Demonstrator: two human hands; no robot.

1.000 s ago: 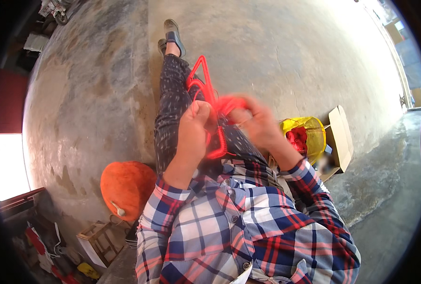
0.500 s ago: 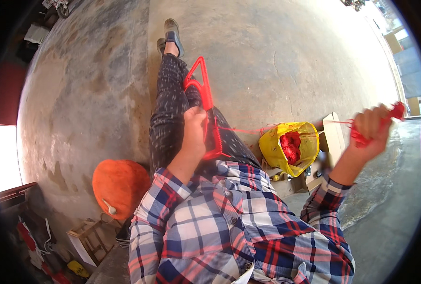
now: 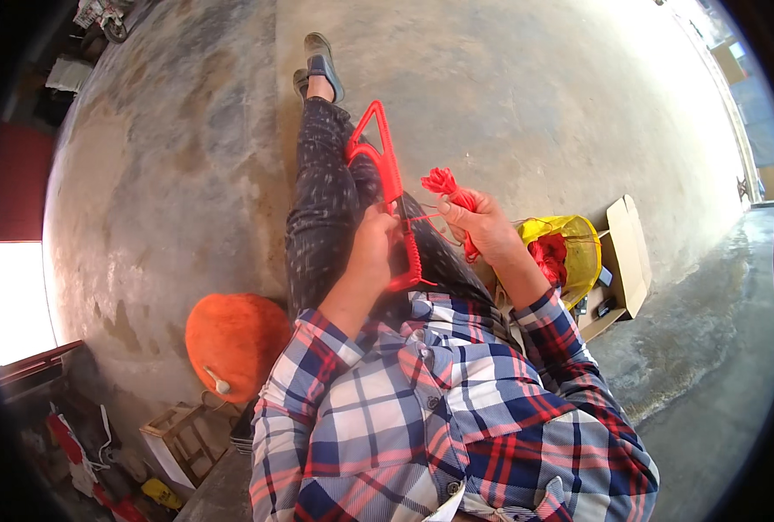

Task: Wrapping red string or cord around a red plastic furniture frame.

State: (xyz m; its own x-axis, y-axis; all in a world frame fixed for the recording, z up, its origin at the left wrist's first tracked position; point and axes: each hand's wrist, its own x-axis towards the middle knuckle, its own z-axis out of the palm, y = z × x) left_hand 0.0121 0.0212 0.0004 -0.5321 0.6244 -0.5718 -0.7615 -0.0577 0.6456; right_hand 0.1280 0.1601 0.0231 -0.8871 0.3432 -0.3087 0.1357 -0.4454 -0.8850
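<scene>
Here, the left hand [image 3: 375, 242] gripped an angular, ribbed red frame [image 3: 390, 177] over the patterned trousers [image 3: 316, 222]. Just to its right, the right hand [image 3: 484, 228] clenched a looped red cord hank [image 3: 441, 181].

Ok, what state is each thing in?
Left hand: closed on red frame
Red frame: wrapped, dark stretch beside left hand
Right hand: gripping cord bundle
Cord bundle: bunched, strand running toward frame
Yellow container: open, red cord inside
Cardboard box: flap open

Strong daylight glare on the upper-right floor [image 3: 657, 113], dim lower-left corner, dark curved fisheye rim.
</scene>
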